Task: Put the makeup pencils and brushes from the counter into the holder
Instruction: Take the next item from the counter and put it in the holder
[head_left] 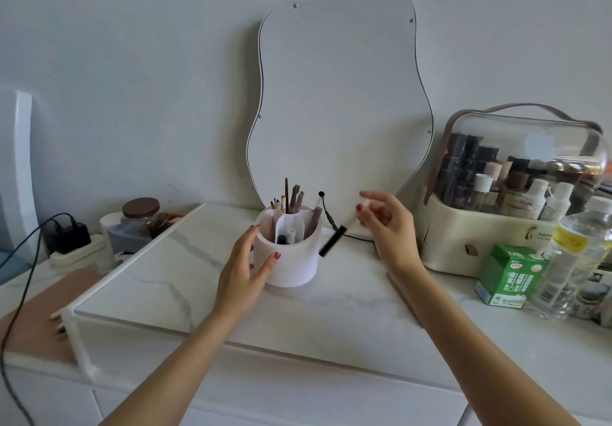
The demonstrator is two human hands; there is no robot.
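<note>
A white round holder (293, 265) stands on the marble counter (172, 280), with several pencils and brushes (291, 198) upright in its compartments. My left hand (246, 265) cups the holder's left side, thumb on its front wall. My right hand (385, 223) hovers to the right of the holder and pinches a white pencil with a black cap (336, 238). The pencil slants down and left, its black end close to the holder's right rim.
A wavy mirror (341, 101) leans on the wall behind the holder, with a black cable (326, 215) at its foot. A clear-lidded cosmetics case (510, 200), a green carton (508, 276) and a plastic bottle (576, 260) crowd the right. A jar (140, 213) and charger (71, 235) sit left.
</note>
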